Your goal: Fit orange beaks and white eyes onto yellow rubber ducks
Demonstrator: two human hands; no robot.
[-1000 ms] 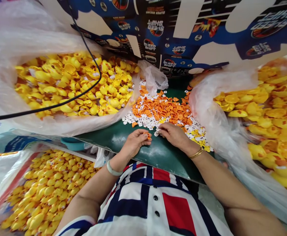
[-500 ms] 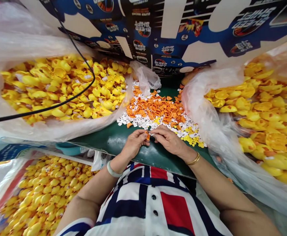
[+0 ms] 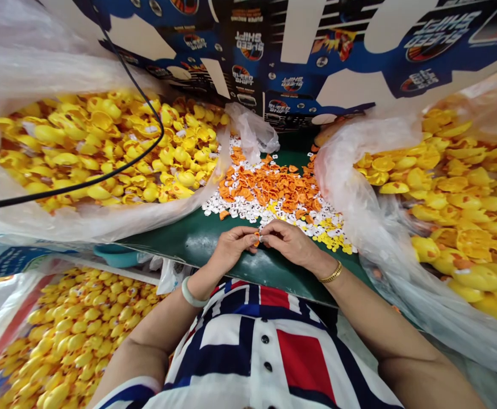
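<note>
My left hand is closed, thumb and fingertips pinching a small orange plastic piece above the near edge of the green table. Right beside it, my right hand pinches a small white piece and brings it against the orange one. The fingers partly cover both pieces. Just beyond my hands lies a heap of similar orange pieces, with small white pieces marked in black spread around it. Small yellow pieces are mixed in on the right.
Plastic-lined heaps of yellow duck-like shells stand left and right. Lower left, another container holds yellow duck-like parts, near a teal basin. A black cable hangs across the left heap. Printed cardboard stands behind.
My right fingertips have moved closer to the left ones, bringing the white piece against the orange piece. My left hand has barely shifted.
</note>
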